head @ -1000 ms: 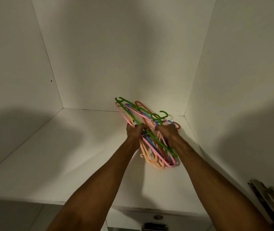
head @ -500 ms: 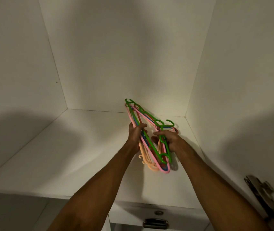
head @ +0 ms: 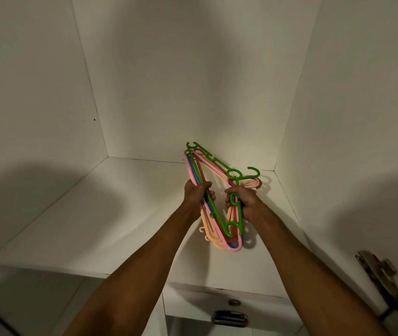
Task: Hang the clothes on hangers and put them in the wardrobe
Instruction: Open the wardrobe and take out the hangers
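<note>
The hangers (head: pixel 218 215) gripped by the left hand (head: pixel 196 193) and right hand (head: pixel 244 202) are plain and unpatterned: a green hanger (head: pixel 213 159), pink hanger (head: pixel 235 249), peach hanger (head: pixel 218 246), blue hanger (head: pixel 194 171) and red hanger (head: pixel 202 174). The shelf (head: pixel 96 214) beneath both hands is plain white.

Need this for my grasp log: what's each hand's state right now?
Left hand: closed, gripping the bundle of plastic hangers.
Right hand: closed, gripping the same bundle.

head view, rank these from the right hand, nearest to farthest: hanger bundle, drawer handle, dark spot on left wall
1. hanger bundle, gripped in the right hand.
2. drawer handle, below the shelf front.
3. dark spot, high on the left wall.
</note>
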